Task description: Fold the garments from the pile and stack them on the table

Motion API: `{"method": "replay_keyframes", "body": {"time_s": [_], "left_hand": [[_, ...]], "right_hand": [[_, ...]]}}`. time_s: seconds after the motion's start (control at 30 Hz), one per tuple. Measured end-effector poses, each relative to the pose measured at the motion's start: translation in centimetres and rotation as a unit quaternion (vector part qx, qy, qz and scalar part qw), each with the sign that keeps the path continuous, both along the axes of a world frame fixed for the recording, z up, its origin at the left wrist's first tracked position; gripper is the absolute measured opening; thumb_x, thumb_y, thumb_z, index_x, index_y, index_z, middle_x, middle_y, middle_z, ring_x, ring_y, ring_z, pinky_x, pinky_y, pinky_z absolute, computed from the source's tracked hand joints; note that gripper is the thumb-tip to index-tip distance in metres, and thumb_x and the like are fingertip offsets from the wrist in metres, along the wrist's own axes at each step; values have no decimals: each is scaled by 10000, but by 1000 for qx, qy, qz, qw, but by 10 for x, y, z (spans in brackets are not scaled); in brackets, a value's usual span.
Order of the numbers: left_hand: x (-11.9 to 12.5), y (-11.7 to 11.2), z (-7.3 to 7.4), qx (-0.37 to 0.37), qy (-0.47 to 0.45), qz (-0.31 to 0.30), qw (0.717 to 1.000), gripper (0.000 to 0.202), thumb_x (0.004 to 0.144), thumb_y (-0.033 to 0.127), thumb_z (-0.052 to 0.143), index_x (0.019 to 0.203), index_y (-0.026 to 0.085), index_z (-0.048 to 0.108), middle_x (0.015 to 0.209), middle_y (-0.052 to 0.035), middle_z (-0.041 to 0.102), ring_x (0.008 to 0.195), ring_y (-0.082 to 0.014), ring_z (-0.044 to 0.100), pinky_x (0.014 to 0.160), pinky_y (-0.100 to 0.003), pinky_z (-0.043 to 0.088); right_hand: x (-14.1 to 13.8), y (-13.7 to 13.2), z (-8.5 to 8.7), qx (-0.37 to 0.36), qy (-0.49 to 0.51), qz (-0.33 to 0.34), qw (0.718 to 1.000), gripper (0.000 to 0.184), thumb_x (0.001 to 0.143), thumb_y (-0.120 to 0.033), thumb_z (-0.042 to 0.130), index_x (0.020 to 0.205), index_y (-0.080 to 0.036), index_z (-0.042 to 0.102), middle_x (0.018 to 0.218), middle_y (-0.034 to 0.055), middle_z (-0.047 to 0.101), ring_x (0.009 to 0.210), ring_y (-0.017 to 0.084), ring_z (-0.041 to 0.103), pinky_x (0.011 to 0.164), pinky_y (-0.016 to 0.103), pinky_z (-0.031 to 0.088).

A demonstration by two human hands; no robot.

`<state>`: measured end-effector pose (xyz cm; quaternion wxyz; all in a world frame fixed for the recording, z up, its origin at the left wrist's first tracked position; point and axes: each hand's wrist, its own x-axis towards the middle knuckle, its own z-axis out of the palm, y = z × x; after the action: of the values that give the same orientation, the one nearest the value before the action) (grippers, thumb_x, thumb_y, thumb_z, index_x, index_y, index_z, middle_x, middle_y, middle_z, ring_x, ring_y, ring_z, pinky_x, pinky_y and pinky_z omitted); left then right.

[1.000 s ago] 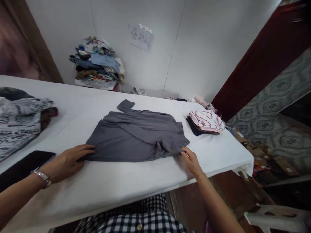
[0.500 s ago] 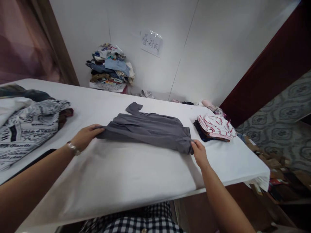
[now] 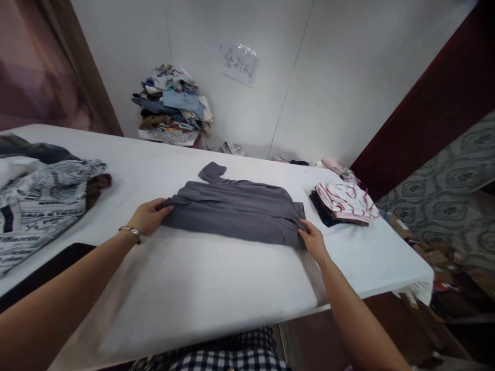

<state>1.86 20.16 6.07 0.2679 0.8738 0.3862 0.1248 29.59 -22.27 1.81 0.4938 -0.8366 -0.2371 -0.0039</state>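
Note:
A grey garment (image 3: 235, 208) lies folded into a narrow band in the middle of the white table (image 3: 216, 288). One small flap of it sticks out at the far left corner. My left hand (image 3: 149, 216), with a bracelet at the wrist, grips the band's left end with closed fingers. My right hand (image 3: 314, 239) pinches the band's near right corner. Both hands rest low on the table.
A small folded stack topped by a red-and-white striped piece (image 3: 346, 201) sits at the right. Loose printed clothes (image 3: 38, 198) lie at the left, with a dark flat object (image 3: 42, 268) near them. A tall clothes pile (image 3: 172, 105) stands against the wall under a paper sign (image 3: 240, 64).
The near half of the grey garment has been folded away from me, making it a narrow band. Both hands moved forward with its edge and still hold its ends.

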Motion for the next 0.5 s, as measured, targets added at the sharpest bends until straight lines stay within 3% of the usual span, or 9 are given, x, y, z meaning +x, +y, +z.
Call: {"method": "replay_keyframes", "body": {"time_s": [0.17,0.3,0.4,0.5], "left_hand": [[6,-4,0,26,71,8,997,486,812,473,398,1114,177,637,1135,-120,673,1034,-291,615,851,-348,471],[5,-6,-6,51,99,11,994,545,840,534,355,1175,187,611,1136,-137,673,1018,-304,624,824,-361,477],[4,-10,-11,77,107,18,991,555,843,549,358,1210,203,589,1121,-145,678,995,-321,634,798,-382,480],[6,-15,-13,79,109,36,990,558,843,546,378,1268,227,545,1120,-136,681,1001,-315,637,782,-374,484]], "right_hand": [[8,-11,-12,-108,-53,43,992,504,634,-172,566,1126,-206,667,1030,78,721,925,262,675,824,414,526],[13,-10,3,-184,-121,81,972,510,619,-139,593,1103,-277,674,978,57,733,855,259,687,774,371,522],[6,26,31,-159,-170,120,965,433,684,-175,587,1101,-256,672,1083,83,703,995,272,651,894,403,482],[-14,96,53,-107,-137,195,965,315,783,-276,557,1070,-228,677,1095,88,696,1016,271,638,912,444,473]]}}
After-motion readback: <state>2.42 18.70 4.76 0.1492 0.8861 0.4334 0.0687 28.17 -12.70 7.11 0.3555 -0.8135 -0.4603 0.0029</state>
